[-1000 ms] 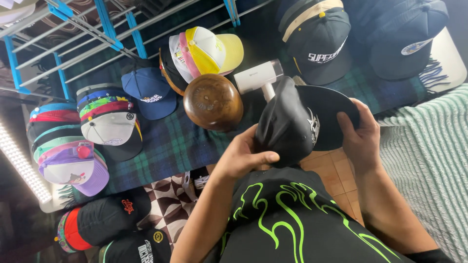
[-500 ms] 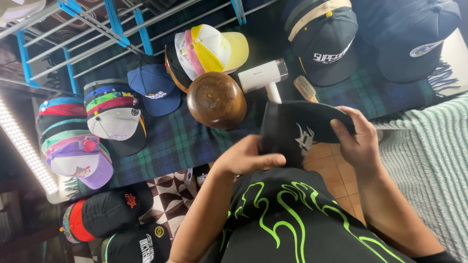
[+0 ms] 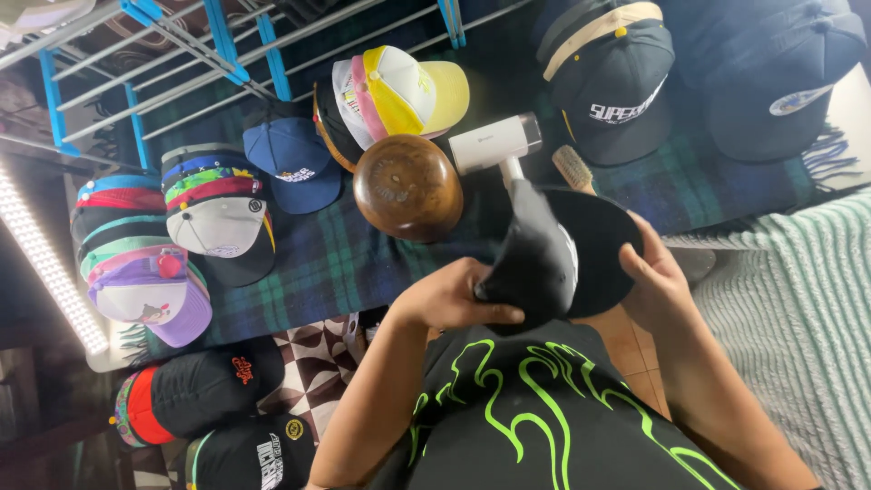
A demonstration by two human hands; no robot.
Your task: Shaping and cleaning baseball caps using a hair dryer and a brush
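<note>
Both hands hold one black cap (image 3: 553,259) at the centre of the frame, just above the person's black shirt with green flame lines (image 3: 544,408).

**Left hand.** The left hand (image 3: 449,299) sits at the lower left edge of the cap. Its fingers are together and clamped on the crown fabric, with the thumb pressed along the lower rim.

**Right hand.** The right hand (image 3: 658,286) sits at the right edge of the cap, against the flat black brim. Its fingers curl behind the brim and are mostly hidden; the grip appears closed on the brim edge.

**Cap position.** The cap is raised off the surface and tilted, crown toward the left, brim toward the right. A white mark shows on the crown front.

**Surroundings.**
- A round wooden form (image 3: 408,186) rests on the dark plaid blanket (image 3: 336,263), just upper left of the cap.
- A white handheld appliance (image 3: 494,145) lies just above the cap, with a wooden brush (image 3: 573,168) beside it.
- A yellow, pink and white cap (image 3: 399,91) lies at upper centre.
- A small blue cap (image 3: 295,163) lies left of the wooden form.
- Two stacks of multicoloured caps (image 3: 150,245) occupy the left side.
- Two navy caps (image 3: 617,82) lie at the upper right.
- A blue and grey drying rack (image 3: 181,45) crosses the upper left.
</note>
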